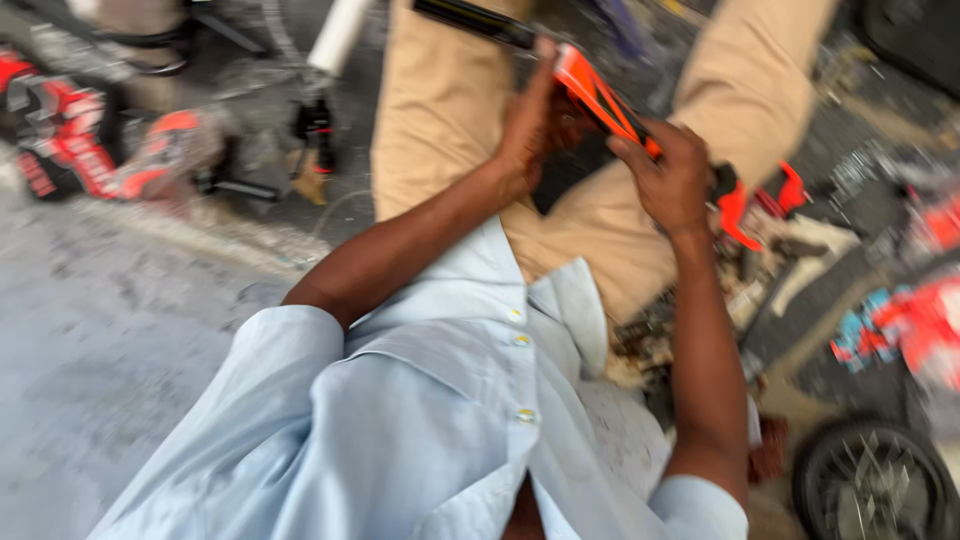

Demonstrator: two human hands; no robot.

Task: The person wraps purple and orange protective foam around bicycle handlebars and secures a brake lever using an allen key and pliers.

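My fingers (628, 152) on the right hand (668, 180) are curled tight around an orange and black tool (600, 100), gripping it near its middle, while the left hand (530, 125) is wrapped around the same tool a little toward ten o'clock, thumb raised along its edge. The tool runs slantwise from eleven o'clock down to four o'clock, just above my lap, with a dark handle end (470, 20) sticking out past the left hand and an orange hooked end (740, 210) below the right. My knees in tan trousers (440, 100) spread behind it. The picture is blurred, so finer parts are hard to tell. At nine o'clock lies a red and black bundle (70, 140) on the concrete floor (90, 340); at five o'clock sits a spoked wheel (870, 480).
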